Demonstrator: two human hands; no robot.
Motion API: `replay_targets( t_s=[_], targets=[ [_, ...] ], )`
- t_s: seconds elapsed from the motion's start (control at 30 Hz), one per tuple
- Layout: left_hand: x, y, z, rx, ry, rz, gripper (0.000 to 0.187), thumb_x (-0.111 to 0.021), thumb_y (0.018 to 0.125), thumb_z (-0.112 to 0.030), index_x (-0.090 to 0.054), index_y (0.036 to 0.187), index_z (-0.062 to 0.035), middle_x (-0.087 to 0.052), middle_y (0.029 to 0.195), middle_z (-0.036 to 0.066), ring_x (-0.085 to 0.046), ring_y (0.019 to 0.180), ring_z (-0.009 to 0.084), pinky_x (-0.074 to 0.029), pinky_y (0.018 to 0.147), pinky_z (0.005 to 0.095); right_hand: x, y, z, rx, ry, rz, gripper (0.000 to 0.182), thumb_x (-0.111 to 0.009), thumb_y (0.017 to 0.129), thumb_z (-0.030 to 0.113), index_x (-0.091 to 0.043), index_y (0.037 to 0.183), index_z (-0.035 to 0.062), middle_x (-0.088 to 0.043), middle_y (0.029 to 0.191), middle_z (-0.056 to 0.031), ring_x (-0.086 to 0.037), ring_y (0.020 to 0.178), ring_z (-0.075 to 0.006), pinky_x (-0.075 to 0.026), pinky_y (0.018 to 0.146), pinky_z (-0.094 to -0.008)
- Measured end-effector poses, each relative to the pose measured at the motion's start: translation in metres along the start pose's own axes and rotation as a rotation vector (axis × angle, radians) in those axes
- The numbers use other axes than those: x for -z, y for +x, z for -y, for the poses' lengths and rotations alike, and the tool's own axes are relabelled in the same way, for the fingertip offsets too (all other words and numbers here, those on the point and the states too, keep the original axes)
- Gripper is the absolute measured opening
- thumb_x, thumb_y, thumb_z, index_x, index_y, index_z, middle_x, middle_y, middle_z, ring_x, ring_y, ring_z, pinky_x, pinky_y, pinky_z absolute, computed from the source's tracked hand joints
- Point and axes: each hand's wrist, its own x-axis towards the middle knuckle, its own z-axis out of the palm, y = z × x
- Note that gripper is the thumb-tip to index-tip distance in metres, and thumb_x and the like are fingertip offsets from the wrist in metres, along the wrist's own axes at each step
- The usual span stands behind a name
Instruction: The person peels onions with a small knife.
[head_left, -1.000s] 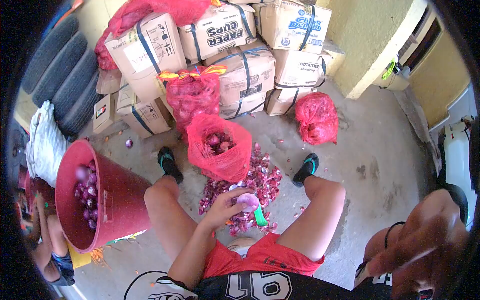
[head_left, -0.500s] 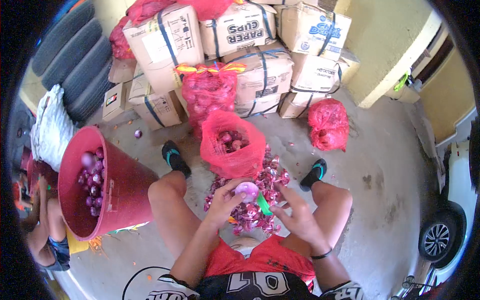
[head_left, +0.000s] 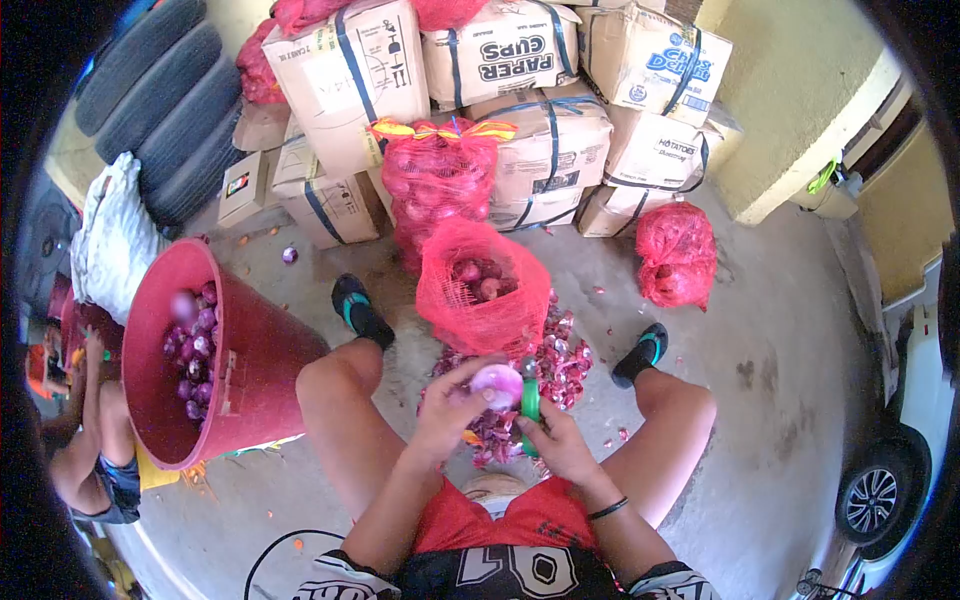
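Between my knees, my left hand (head_left: 450, 408) is closed round a peeled purple onion (head_left: 497, 387). Close on its right, my right hand (head_left: 560, 440) grips a green-handled tool (head_left: 530, 402), whose upper end is near the onion and too small to make out. Below both hands lies a pile of onion skins (head_left: 563, 372) on the floor. Just beyond them stands an open red mesh sack (head_left: 450, 305) with unpeeled onions (head_left: 487, 280) inside. To the left, a large red bin (head_left: 270, 350) leans towards the left and holds peeled purple onions (head_left: 197, 345).
A full mesh sack (head_left: 435, 185) stands before stacked cardboard boxes (head_left: 550, 150). Another red bag (head_left: 676, 255) sits on the floor at right. Tyres (head_left: 170, 90) are at upper left, a car wheel (head_left: 872, 500) at right. Another person's arm and leg (head_left: 95, 440) show at far left.
My right hand has moved in towards the onion and closed round the green handle, which now stands more upright. The whole view has shifted slightly.
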Motion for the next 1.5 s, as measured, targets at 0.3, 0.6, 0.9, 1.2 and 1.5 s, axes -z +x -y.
replay_targets(
  t_s=[0.3, 0.6, 0.9, 1.2, 1.5],
  targets=[
    [0.123, 0.003, -0.120, -0.600, -0.365, -0.468, 0.037, -0.054, 0.099, -0.025, -0.052, 0.126, -0.0005, -0.062, 0.117, 0.015, -0.063, 0.104, 0.0220, -0.055, 0.086, 0.0351, 0.072, 0.026, 0.014, 0.026, 0.030, -0.137, 0.033, -0.055, 0.096, 0.008, -0.049, 0.127, -0.0002, -0.058, 0.086, -0.0055, -0.059, 0.073, -0.0128, -0.050, 0.068, -0.0299],
    [0.066, 0.024, -0.104, -0.276, -0.520, -0.233, 0.029, -0.055, 0.098, -0.021, -0.058, 0.116, 0.0007, -0.067, 0.104, 0.010, -0.064, 0.092, 0.0165, -0.054, 0.078, 0.0298, 0.069, 0.037, 0.005, 0.042, 0.060, -0.231, 0.038, -0.053, 0.100, 0.027, -0.049, 0.129, 0.0025, -0.047, 0.078, 0.0034, -0.045, 0.067, -0.0072, -0.039, 0.061, -0.0225],
    [-0.062, 0.028, -0.009, 0.300, -0.387, 0.340, 0.035, -0.062, 0.093, -0.020, -0.058, 0.121, 0.0010, -0.065, 0.094, 0.009, -0.061, 0.072, 0.0141, -0.041, 0.049, 0.0208, 0.052, 0.009, -0.001, -0.188, 0.695, 0.072, 0.034, -0.055, 0.099, 0.026, -0.048, 0.126, 0.0059, -0.052, 0.070, 0.0034, -0.044, 0.050, -0.0053, -0.033, 0.042, -0.0209],
    [-0.046, 0.052, -0.048, -0.194, 0.698, 0.326, 0.028, -0.061, 0.090, -0.008, -0.061, 0.118, -0.0038, -0.068, 0.101, 0.013, -0.067, 0.096, 0.0246, -0.054, 0.083, 0.0368, 0.088, 0.026, -0.028, -0.149, 0.303, -0.314, 0.043, -0.045, 0.103, 0.031, -0.044, 0.136, 0.0041, -0.056, 0.080, -0.0012, -0.044, 0.055, -0.0050, -0.036, 0.047, -0.0192],
    [0.067, 0.234, 0.064, -0.149, 1.692, 0.347, 0.019, -0.054, 0.083, -0.008, -0.065, 0.096, -0.0013, -0.066, 0.096, 0.023, -0.064, 0.097, 0.0386, -0.052, 0.082, 0.0472, 0.087, 0.041, -0.029, -0.273, 0.503, -0.225, 0.040, -0.050, 0.101, 0.023, -0.040, 0.134, 0.0027, -0.058, 0.080, -0.0034, -0.057, 0.062, -0.0112, -0.047, 0.052, -0.0250]
  ],
)
